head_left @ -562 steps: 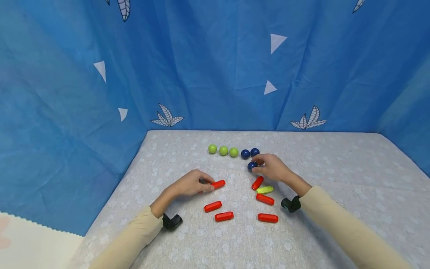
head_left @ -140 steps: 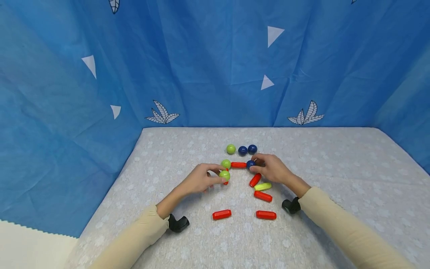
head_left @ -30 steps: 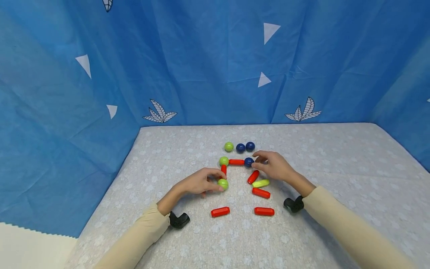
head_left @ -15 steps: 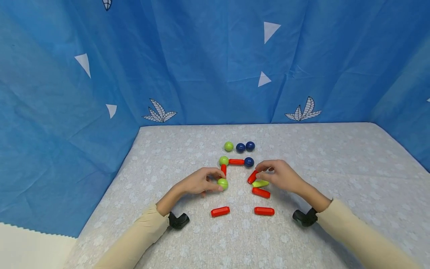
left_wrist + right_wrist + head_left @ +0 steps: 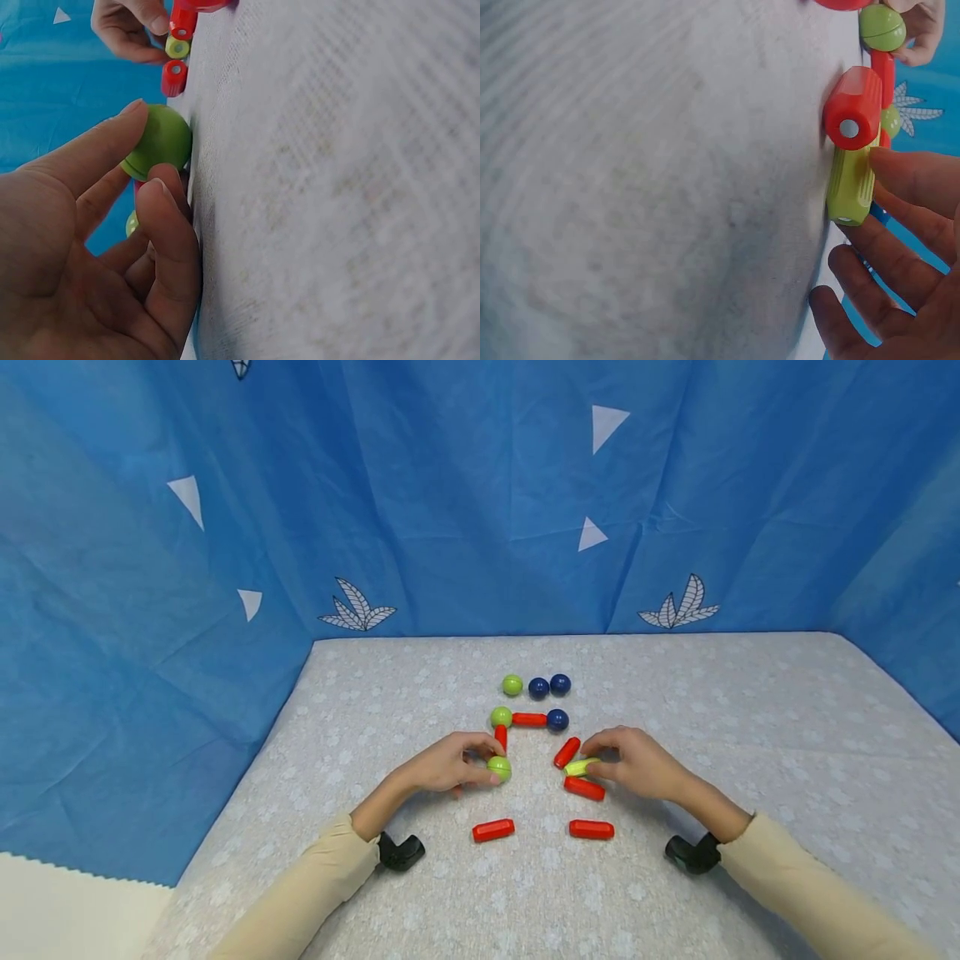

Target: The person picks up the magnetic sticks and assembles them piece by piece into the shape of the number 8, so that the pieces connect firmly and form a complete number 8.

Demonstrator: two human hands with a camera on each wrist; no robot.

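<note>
My left hand (image 5: pixel 450 764) pinches a green ball (image 5: pixel 498 768) between thumb and fingers. That ball sits at the near end of a red rod (image 5: pixel 501 739), partly hidden by the fingers. A second green ball (image 5: pixel 501 717) is at the rod's far end. From it another red rod (image 5: pixel 529 720) runs right to a blue ball (image 5: pixel 557 720). My right hand (image 5: pixel 637 764) has thumb and index finger around a yellow-green rod (image 5: pixel 847 199), which shows a metal disc at its end. This rod lies between two red rods, one upper (image 5: pixel 567 752) and one lower (image 5: pixel 584 788).
Nearer on the patterned tablecloth (image 5: pixel 420 918) lie a left red rod (image 5: pixel 493 830) and a right red rod (image 5: pixel 592 829). Behind stand a loose green ball (image 5: pixel 512 684) and two blue balls, left (image 5: pixel 538 687) and right (image 5: pixel 560 684). A blue curtain (image 5: pixel 480 510) hangs beyond.
Red rods and green balls have joined the blue ball in an L. My right hand has let go of the blue ball and moved nearer, to the yellow-green rod. My left hand stays put lately.
</note>
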